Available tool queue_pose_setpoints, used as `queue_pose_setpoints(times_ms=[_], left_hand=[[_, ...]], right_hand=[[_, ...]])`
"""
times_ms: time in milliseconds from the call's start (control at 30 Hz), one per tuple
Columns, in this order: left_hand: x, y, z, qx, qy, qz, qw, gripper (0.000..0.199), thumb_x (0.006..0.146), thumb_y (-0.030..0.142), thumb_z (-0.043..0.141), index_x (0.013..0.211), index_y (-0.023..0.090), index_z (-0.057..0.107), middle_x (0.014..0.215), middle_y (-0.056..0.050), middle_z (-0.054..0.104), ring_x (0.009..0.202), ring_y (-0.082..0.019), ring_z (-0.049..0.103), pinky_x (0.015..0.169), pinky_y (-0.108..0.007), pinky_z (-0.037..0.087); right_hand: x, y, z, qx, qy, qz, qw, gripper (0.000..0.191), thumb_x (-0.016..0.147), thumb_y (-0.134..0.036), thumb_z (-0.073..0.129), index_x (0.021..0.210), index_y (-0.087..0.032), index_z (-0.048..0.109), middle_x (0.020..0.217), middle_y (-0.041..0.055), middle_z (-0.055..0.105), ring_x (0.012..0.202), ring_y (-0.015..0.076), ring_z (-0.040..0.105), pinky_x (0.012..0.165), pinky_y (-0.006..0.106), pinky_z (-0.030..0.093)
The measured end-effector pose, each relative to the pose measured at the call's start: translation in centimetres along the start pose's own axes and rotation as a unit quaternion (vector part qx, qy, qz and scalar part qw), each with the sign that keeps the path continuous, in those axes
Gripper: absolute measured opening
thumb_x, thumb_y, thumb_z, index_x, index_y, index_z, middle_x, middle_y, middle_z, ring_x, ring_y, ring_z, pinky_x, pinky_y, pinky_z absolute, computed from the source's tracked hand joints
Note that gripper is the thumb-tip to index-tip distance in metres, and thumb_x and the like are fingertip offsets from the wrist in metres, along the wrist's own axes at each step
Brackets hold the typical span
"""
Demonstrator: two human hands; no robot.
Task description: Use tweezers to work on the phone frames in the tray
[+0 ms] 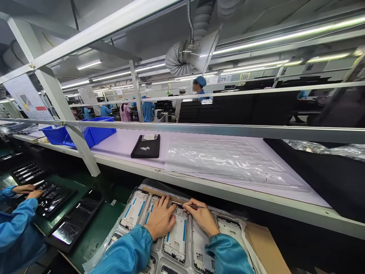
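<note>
Both of the person's forearms wear blue sleeves. The left hand (161,220) lies palm down with its fingers spread over the metal phone frames, its fingertips near the top end of the frame (176,234) with blue strips at its sides. The right hand (203,217) pinches a thin metal tool (191,206) between thumb and fingers, its tip pointing left at that frame's top edge; whether it touches the frame, I cannot tell. The frames sit in the pockets of a clear plastic tray (190,238), with brown cardboard (266,247) by its right side.

To the left, a co-worker's two hands (34,193) are over a black tray (54,199) of dark, shiny parts, and another black tray (76,220) lies nearer on the green surface (107,220).

Beyond the phone frames runs a pale shelf (122,142) with blue bins (99,131), a black box (146,151) holding small pieces and a clear bag, and clear plastic sheets (225,160). Farther back, people in caps (200,82) stand under strip lights and a grey hose (179,59).
</note>
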State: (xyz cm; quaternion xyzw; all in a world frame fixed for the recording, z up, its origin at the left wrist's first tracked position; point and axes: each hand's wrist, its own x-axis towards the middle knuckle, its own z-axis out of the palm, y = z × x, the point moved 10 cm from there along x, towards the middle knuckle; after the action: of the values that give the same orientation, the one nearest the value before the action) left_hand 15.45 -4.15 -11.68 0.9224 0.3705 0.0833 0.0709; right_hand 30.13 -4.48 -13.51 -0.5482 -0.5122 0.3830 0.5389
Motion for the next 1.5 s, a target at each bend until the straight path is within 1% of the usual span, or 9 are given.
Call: queue_pose_setpoints(times_ms=[233,433,667,833,1000,1133,1233,1333,1500], left_hand=[[0.1,-0.1,0.2,-0.003,0.000,-0.001,1.000,0.045,0.098,0.036,0.046,0.141,0.026,0.052,0.156,-0.013,0.038,0.146,-0.036,0.030,0.117,-0.056,0.028],[0.2,0.2,-0.2,0.005,-0.006,-0.001,1.000,0.045,0.098,0.035,0.045,0.139,0.022,0.054,0.155,-0.016,0.039,0.145,-0.036,0.031,0.117,-0.054,0.028],[0.2,0.2,-0.2,0.002,-0.012,0.001,1.000,0.045,0.098,0.035,0.045,0.140,0.022,0.052,0.155,-0.016,0.038,0.146,-0.036,0.029,0.117,-0.055,0.027],[0.2,0.5,-0.5,0.017,-0.010,0.009,1.000,0.042,0.098,0.034,0.045,0.137,0.020,0.053,0.154,-0.017,0.039,0.145,-0.037,0.031,0.116,-0.055,0.029],[0.3,1.1,-0.9,0.037,-0.037,0.016,0.998,0.045,0.098,0.035,0.045,0.139,0.018,0.051,0.154,-0.020,0.039,0.143,-0.039,0.033,0.115,-0.057,0.029],[0.5,1.4,-0.7,0.052,-0.054,0.023,0.997,0.048,0.098,0.034,0.044,0.142,0.015,0.049,0.154,-0.022,0.039,0.143,-0.041,0.033,0.114,-0.060,0.029],[0.5,1.3,-0.7,0.049,-0.049,0.020,0.997,0.048,0.097,0.034,0.045,0.141,0.014,0.050,0.154,-0.022,0.039,0.142,-0.041,0.033,0.114,-0.059,0.030],[0.3,1.1,-0.7,0.037,-0.044,0.012,0.998,0.048,0.099,0.036,0.043,0.142,0.016,0.049,0.155,-0.021,0.038,0.144,-0.039,0.032,0.116,-0.057,0.028],[0.1,0.9,-0.7,0.024,-0.033,0.010,0.999,0.047,0.099,0.035,0.044,0.142,0.017,0.050,0.155,-0.020,0.038,0.144,-0.039,0.032,0.116,-0.056,0.028]], right_hand=[[0.0,-0.5,-0.1,-0.025,0.009,-0.023,0.999,0.048,0.072,-0.067,0.070,0.063,-0.020,0.065,0.065,0.0058,0.068,0.067,0.0252,0.064,0.064,0.034,0.049],[-0.1,-0.6,-0.3,-0.032,0.010,-0.023,0.999,0.042,0.073,-0.061,0.068,0.064,-0.020,0.066,0.067,0.0071,0.070,0.068,0.0267,0.065,0.066,0.036,0.048],[-0.3,-0.9,-0.5,-0.029,0.022,-0.018,0.999,0.039,0.072,-0.058,0.069,0.062,-0.020,0.065,0.066,0.0073,0.070,0.069,0.0279,0.066,0.067,0.037,0.048],[-0.5,-1.3,-0.7,-0.013,0.029,-0.015,0.999,0.044,0.068,-0.064,0.073,0.062,-0.021,0.067,0.066,0.0062,0.070,0.069,0.0271,0.066,0.068,0.036,0.050],[-0.1,-0.2,-2.5,0.020,0.060,0.026,0.998,0.058,0.056,-0.078,0.076,0.064,-0.021,0.066,0.065,0.0085,0.071,0.065,0.0284,0.068,0.060,0.038,0.053],[0.1,0.4,-3.4,0.040,0.068,0.041,0.996,0.063,0.050,-0.081,0.078,0.063,-0.021,0.067,0.066,0.0097,0.072,0.067,0.0292,0.069,0.060,0.038,0.054],[0.1,0.4,-3.4,0.045,0.069,0.043,0.996,0.063,0.048,-0.081,0.078,0.062,-0.021,0.068,0.065,0.0094,0.071,0.065,0.0288,0.068,0.059,0.038,0.054],[0.0,0.2,-3.3,0.045,0.068,0.043,0.996,0.064,0.048,-0.082,0.078,0.064,-0.021,0.068,0.065,0.0095,0.071,0.066,0.0291,0.069,0.059,0.038,0.054],[-0.2,-0.3,-2.3,0.032,0.047,0.037,0.998,0.063,0.049,-0.083,0.078,0.059,-0.021,0.065,0.063,0.0087,0.070,0.063,0.0281,0.068,0.057,0.036,0.053]])
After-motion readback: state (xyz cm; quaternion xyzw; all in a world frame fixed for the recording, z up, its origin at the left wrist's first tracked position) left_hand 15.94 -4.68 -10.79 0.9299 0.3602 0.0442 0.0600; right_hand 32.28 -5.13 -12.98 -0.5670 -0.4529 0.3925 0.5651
